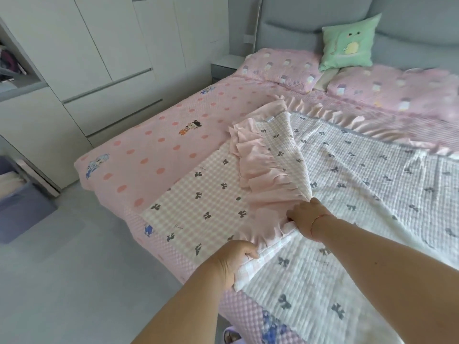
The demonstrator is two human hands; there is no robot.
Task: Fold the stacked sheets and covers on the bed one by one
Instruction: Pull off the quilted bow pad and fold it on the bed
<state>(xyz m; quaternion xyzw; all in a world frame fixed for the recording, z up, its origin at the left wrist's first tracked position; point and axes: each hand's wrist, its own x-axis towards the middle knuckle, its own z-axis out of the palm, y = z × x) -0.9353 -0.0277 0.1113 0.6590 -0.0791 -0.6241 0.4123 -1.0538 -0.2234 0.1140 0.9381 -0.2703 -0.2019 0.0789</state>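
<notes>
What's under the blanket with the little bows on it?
Under the bow blanket lies a pink dotted bedspread with cartoon figures, showing along its left and near edges. Both hands grip the blanket's edge. What lies beneath its middle is covered.

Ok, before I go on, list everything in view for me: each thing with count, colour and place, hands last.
bow-print cover: one, white and pink check with grey bows, pink ruffle edge, spread on the bed, near-left part turned over.
polka-dot bedspread: one, pink with darker dots and cartoon figures, under the cover.
pillows: two, pink patterned, at the head of the bed.
cushion: one, green, leaning on the headboard.
headboard: one, grey-blue, behind the pillows.
wardrobe: one, white, left of the bed.
storage box: one, blue, on the floor far left.
left hand: grips the cover's near edge.
right hand: grips the ruffle edge.
</notes>
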